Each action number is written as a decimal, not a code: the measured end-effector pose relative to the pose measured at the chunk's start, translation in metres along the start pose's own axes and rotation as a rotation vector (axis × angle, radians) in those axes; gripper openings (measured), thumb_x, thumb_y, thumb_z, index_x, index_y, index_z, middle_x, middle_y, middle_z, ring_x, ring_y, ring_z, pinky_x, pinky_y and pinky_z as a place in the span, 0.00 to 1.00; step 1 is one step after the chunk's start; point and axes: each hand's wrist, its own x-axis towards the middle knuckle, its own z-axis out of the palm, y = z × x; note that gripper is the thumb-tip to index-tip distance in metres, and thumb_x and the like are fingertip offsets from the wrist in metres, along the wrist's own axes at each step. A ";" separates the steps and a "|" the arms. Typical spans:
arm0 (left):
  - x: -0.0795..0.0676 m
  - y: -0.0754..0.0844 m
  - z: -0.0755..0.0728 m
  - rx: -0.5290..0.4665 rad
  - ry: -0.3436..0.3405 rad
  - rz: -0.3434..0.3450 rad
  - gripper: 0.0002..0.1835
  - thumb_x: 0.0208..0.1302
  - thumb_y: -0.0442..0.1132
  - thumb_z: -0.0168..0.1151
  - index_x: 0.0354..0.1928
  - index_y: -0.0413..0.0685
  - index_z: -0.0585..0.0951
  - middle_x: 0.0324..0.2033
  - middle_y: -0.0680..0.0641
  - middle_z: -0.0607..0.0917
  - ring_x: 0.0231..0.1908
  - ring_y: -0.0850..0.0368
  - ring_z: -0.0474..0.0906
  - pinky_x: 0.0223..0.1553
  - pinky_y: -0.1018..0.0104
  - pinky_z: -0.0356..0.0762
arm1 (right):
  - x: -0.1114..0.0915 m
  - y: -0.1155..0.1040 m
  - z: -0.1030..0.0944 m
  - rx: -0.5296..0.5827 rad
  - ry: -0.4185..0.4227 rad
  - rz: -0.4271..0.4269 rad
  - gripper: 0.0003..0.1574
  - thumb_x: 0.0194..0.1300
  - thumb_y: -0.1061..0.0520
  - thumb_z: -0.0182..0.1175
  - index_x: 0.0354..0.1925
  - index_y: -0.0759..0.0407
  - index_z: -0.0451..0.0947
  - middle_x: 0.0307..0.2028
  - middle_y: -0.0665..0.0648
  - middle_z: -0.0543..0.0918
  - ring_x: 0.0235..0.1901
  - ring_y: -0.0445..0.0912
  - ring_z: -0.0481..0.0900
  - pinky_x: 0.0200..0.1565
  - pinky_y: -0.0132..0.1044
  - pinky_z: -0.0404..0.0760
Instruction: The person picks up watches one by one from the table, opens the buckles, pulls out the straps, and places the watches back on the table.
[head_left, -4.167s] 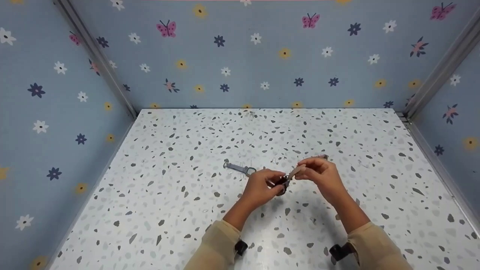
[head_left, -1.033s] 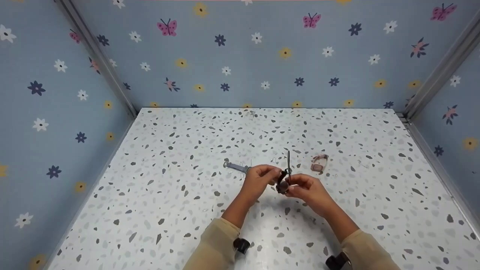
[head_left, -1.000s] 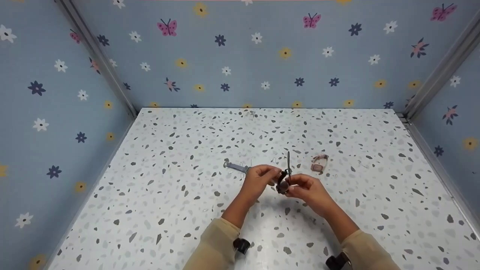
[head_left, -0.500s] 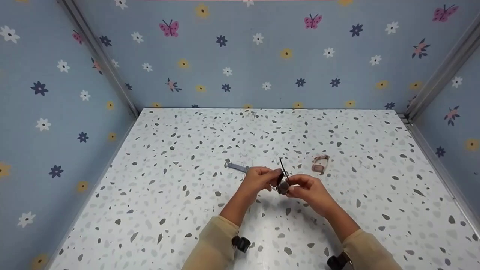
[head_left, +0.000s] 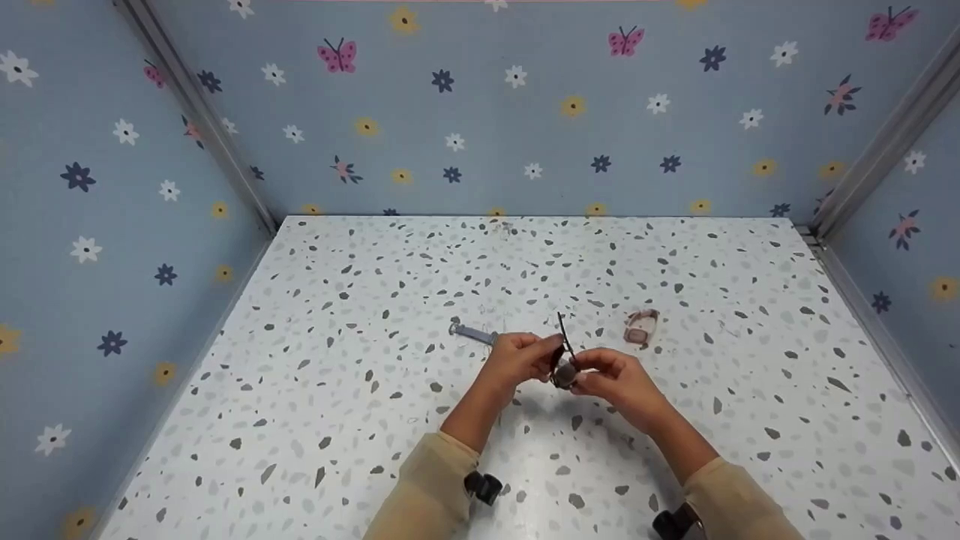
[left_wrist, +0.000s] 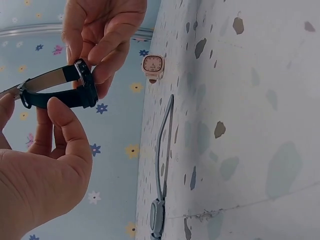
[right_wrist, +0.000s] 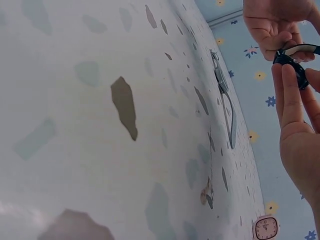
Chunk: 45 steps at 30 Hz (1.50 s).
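Head view: we find the dark watch [head_left: 565, 373] held clear of the speckled table [head_left: 360, 450], between the two hands. The left hand [head_left: 516, 360], thumb and fingers closed in a pinch, has its strap; the right hand [head_left: 616, 377] pinches the case at its edge. Change noted: about a second ago the free strap end [head_left: 565, 335] stood upright above the case; now it leans toward the left hand. Some four seconds ago the right hand was on a strap, with the left at the case; the roles have swapped. We read this as the work having centred on the strap, the case merely steadied. The grey-blue watch [head_left: 474, 334] lies left of and beyond the dark watch, partly hidden by the left hand; the pink watch [head_left: 639, 334] lies to its right and beyond.

Left wrist view: both strap halves run from the case toward a buckle [left_wrist: 25, 95], the upper showing a tan lining [left_wrist: 50, 79]. The two appear to meet there, so we judge the band probably threaded; whether it is fastened we cannot tell.

Right wrist view: two right-hand fingers lie nearly straight along the dark case, the thumb opposite. The left hand's curled fingers sit just beyond it.
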 end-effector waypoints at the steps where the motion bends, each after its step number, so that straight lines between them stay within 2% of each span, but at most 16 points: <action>1: 0.000 0.001 0.000 -0.002 0.002 -0.006 0.15 0.51 0.46 0.65 0.23 0.39 0.80 0.17 0.47 0.79 0.17 0.58 0.73 0.21 0.70 0.74 | 0.000 0.000 0.000 -0.001 -0.002 0.000 0.20 0.57 0.64 0.58 0.47 0.73 0.69 0.44 0.68 0.74 0.42 0.57 0.77 0.44 0.46 0.76; 8: 0.001 0.000 0.001 -0.064 0.002 -0.014 0.10 0.51 0.39 0.63 0.25 0.37 0.81 0.18 0.46 0.80 0.19 0.58 0.74 0.22 0.70 0.75 | -0.001 -0.002 0.001 0.020 0.018 0.017 0.22 0.57 0.65 0.58 0.48 0.76 0.67 0.44 0.70 0.73 0.42 0.58 0.77 0.44 0.47 0.76; 13: 0.002 -0.003 0.001 -0.108 -0.023 0.003 0.09 0.52 0.37 0.63 0.26 0.35 0.81 0.20 0.45 0.81 0.20 0.58 0.76 0.24 0.70 0.76 | -0.001 -0.003 0.000 0.031 0.031 0.022 0.21 0.58 0.66 0.56 0.48 0.77 0.66 0.46 0.73 0.70 0.43 0.59 0.76 0.45 0.48 0.75; 18: 0.001 -0.003 0.001 -0.131 -0.052 0.009 0.10 0.54 0.36 0.61 0.29 0.33 0.80 0.22 0.43 0.81 0.21 0.58 0.76 0.25 0.71 0.76 | 0.000 -0.003 0.000 0.050 0.064 0.018 0.25 0.58 0.64 0.57 0.51 0.78 0.65 0.48 0.74 0.67 0.44 0.59 0.75 0.45 0.49 0.75; 22: 0.001 -0.002 0.002 -0.142 -0.065 0.006 0.10 0.55 0.36 0.61 0.31 0.31 0.80 0.22 0.44 0.81 0.22 0.58 0.76 0.25 0.71 0.76 | 0.000 -0.003 0.000 0.047 0.075 0.009 0.26 0.58 0.62 0.57 0.51 0.79 0.65 0.48 0.73 0.68 0.43 0.59 0.76 0.43 0.50 0.76; 32: 0.002 -0.003 0.002 -0.132 -0.104 -0.004 0.10 0.56 0.35 0.60 0.30 0.31 0.80 0.22 0.45 0.81 0.21 0.58 0.75 0.26 0.70 0.76 | 0.000 -0.007 -0.005 -0.037 0.062 -0.032 0.17 0.58 0.65 0.56 0.47 0.72 0.71 0.44 0.69 0.75 0.40 0.56 0.77 0.40 0.49 0.77; 39: 0.001 -0.003 0.001 -0.133 -0.118 -0.011 0.09 0.55 0.35 0.61 0.30 0.32 0.80 0.22 0.45 0.81 0.21 0.58 0.76 0.26 0.71 0.76 | 0.001 -0.014 -0.007 -0.127 0.066 -0.041 0.21 0.55 0.60 0.61 0.46 0.69 0.73 0.44 0.70 0.75 0.43 0.56 0.76 0.43 0.44 0.77; 45: 0.000 -0.002 0.001 -0.118 -0.157 -0.025 0.09 0.55 0.35 0.60 0.29 0.33 0.80 0.22 0.45 0.81 0.20 0.59 0.74 0.25 0.71 0.75 | 0.004 -0.021 -0.006 -0.160 0.031 -0.083 0.20 0.55 0.60 0.61 0.46 0.69 0.74 0.43 0.71 0.76 0.40 0.55 0.76 0.39 0.41 0.78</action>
